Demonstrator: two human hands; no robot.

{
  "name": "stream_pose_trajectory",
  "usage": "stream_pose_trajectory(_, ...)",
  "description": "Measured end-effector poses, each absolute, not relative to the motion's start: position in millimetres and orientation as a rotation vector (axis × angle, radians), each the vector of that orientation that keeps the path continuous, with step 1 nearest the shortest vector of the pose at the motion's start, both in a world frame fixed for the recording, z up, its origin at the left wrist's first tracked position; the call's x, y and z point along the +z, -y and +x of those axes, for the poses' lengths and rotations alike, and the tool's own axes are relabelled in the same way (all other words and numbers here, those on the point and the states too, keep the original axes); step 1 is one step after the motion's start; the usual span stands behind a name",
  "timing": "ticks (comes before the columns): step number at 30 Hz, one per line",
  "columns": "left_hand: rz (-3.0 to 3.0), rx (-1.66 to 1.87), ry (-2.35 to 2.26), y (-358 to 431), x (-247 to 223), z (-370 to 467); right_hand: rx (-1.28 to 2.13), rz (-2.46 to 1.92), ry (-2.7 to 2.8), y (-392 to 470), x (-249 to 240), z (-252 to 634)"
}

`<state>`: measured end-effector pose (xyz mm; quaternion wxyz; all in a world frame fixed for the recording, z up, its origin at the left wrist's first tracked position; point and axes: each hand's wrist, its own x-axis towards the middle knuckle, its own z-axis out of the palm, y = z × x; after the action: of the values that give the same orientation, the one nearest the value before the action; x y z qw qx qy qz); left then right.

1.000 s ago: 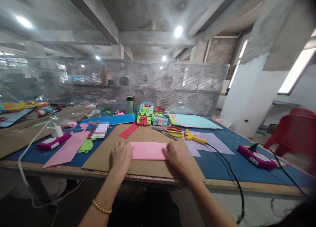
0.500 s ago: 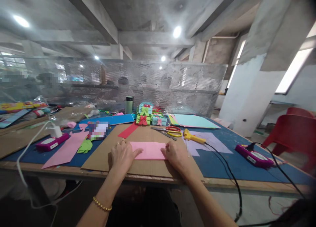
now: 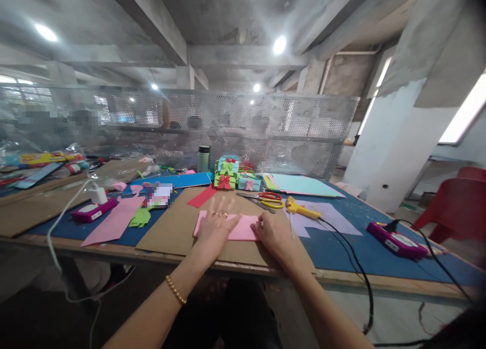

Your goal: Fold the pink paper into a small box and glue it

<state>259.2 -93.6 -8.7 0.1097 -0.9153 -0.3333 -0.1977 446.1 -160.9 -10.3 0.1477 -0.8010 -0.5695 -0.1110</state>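
Note:
A folded pink craft sheet (image 3: 245,229) lies on a piece of brown cardboard (image 3: 172,233) in front of me. Across its left part my left hand (image 3: 215,226) rests flat, fingers spread and slightly blurred, with rings and a gold bead bracelet. At the sheet's right end my right hand (image 3: 271,236) has its fingers curled around the edge, thumb side toward the sheet. Just beyond the sheet are scissors (image 3: 271,203) with red and yellow handles, a red strip (image 3: 202,195) and a yellow glue gun (image 3: 301,208) with a black cord.
Small coloured boxes with bows (image 3: 226,174) stand at the back beside a green flask (image 3: 204,159). Purple power strips sit left (image 3: 94,209) and right (image 3: 397,240). Pink scraps (image 3: 116,220), lilac sheets (image 3: 339,218) and light blue sheets (image 3: 304,184) lie around. Behind rises a perforated metal screen (image 3: 315,128).
My left hand has moved from the sheet's left end onto its top, and its fingers have spread flat. My right hand stays at the right end. The view has shifted slightly.

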Motion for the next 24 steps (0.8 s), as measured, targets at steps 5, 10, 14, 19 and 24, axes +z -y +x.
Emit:
stream_pose_trajectory(5, -3.028, -0.269, 1.001, 88.9, -6.4, 254.0, -0.348, -2.292, 1.643, 163.0, -9.0, 445.8)
stream_pose_trajectory(10, -3.123, -0.251, 1.013, 86.3, -5.7, 248.8, -0.500, -2.221, 1.702, 175.1, -4.5, 436.1)
stream_pose_trajectory(14, -3.113, -0.294, 1.028, 88.6, -6.8, 249.0, -0.589, -1.773, 2.152, 187.1, -10.1, 421.8)
stream_pose_trajectory(19, -3.112, -0.327, 0.993, 86.2, -11.3, 248.3, -0.399, -1.468, 2.343, 196.9, -23.3, 418.6)
stream_pose_trajectory(24, -3.102, -0.338, 0.979, 80.8, -14.4, 249.4, -0.301, -1.514, 2.285, 205.2, -25.2, 434.5)
